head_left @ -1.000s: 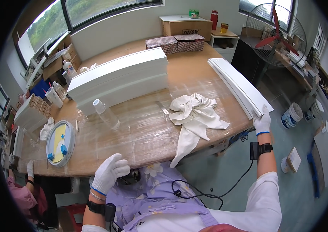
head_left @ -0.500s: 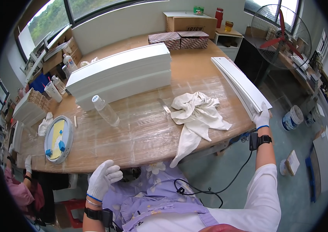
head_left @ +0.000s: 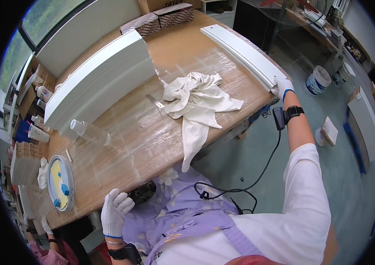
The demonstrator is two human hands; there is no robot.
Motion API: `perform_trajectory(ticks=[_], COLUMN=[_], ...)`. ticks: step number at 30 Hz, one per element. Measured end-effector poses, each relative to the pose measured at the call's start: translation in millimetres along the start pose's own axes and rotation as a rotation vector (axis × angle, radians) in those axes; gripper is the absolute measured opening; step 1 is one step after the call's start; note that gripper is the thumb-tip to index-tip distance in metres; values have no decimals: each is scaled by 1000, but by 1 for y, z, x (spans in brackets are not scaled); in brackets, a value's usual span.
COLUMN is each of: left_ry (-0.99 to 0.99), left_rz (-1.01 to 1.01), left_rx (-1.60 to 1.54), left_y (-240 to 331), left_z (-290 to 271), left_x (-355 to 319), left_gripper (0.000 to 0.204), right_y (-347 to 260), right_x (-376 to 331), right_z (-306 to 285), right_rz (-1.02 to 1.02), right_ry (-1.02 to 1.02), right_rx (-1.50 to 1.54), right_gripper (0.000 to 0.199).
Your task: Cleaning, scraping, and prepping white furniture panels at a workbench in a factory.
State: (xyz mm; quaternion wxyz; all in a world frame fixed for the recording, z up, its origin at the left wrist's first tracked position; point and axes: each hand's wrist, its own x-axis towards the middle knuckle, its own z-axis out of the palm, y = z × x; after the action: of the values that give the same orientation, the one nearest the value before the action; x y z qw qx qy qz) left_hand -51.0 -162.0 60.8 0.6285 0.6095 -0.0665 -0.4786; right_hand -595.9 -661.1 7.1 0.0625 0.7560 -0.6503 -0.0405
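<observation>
i'm watching from afar as the right hand [head_left: 283, 85], gloved in white, is closing its fingers on the near end of a long white panel [head_left: 241, 53] at about two o'clock. the panel is lying along the right edge of the wooden table [head_left: 138, 137], running away toward twelve o'clock. the left hand [head_left: 115, 212], also gloved, is hovering at about seven o'clock just off the near table edge, fingers loosely curled and holding nothing. a crumpled white cloth [head_left: 196, 101] is lying in the middle of the table, one tail hanging over the near edge. a clear plastic bottle [head_left: 91, 132] is lying on its side at nine o'clock, in front of a big white box [head_left: 99, 84]. a round tray [head_left: 60, 183] is sitting near the left corner.
</observation>
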Motion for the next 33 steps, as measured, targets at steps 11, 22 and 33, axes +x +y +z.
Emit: perform_trajectory(ticks=[11,22,33], left_ry=[-22,-114,-48], left_rz=[-15,-67,-62], left_rx=[-53,-133,-259], left_y=[-5,-6,-18], left_z=[-12,-23,-56], left_x=[4,13,-4], left_gripper=[39,39,31], right_y=[1,-45,-58], right_x=[-5,-33,-26], right_z=[-15,-4,-4], right_rz=[725,49,164], right_ry=[230,424,442], right_rx=[388,93,48], right_gripper=[35,46,41])
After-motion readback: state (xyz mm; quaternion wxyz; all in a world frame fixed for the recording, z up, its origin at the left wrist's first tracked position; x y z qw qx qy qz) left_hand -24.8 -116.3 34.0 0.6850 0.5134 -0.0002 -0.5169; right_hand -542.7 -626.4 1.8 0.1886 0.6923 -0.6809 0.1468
